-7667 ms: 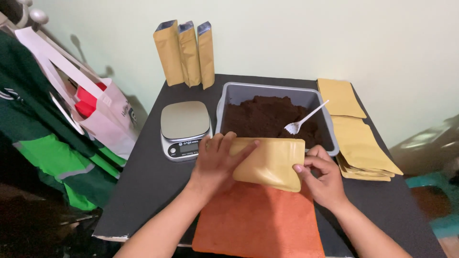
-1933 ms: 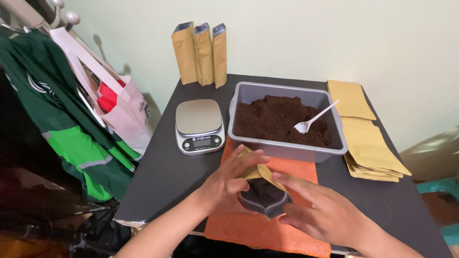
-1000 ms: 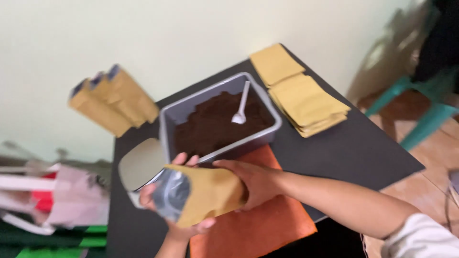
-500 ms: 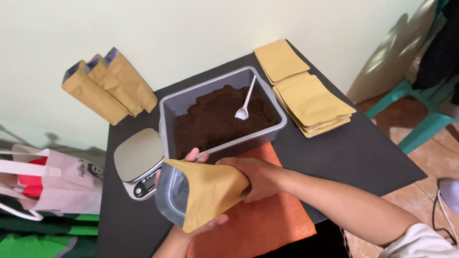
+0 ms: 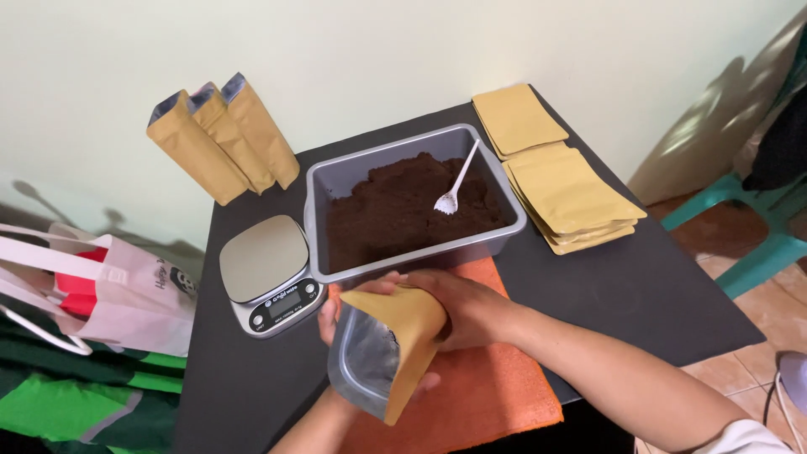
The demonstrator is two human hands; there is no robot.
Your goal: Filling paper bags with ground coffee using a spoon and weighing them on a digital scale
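Observation:
Both hands hold an opened kraft-paper pouch (image 5: 403,336) with a silver lining, its mouth turned toward me, over an orange cloth (image 5: 496,395). My right hand (image 5: 466,307) grips the pouch's base from the right. My left hand (image 5: 336,315) supports it from below and behind, mostly hidden by the pouch. Just beyond stands a grey tub (image 5: 336,181) of dark brown powder (image 5: 395,219) with a white plastic spoon (image 5: 454,185) stuck in it. A small digital scale (image 5: 265,269) sits left of the tub.
Three filled kraft pouches (image 5: 223,139) lean on the wall at the back left. Stacks of flat empty pouches (image 5: 563,185) lie at the right on the black table (image 5: 639,286). A white tote bag (image 5: 118,286) hangs at the left, a teal chair (image 5: 748,227) stands at the right.
The pouch went from lying flat to being opened and lifted, then tilted so its mouth faces me more squarely. The camera swung about; the table's things stayed in place.

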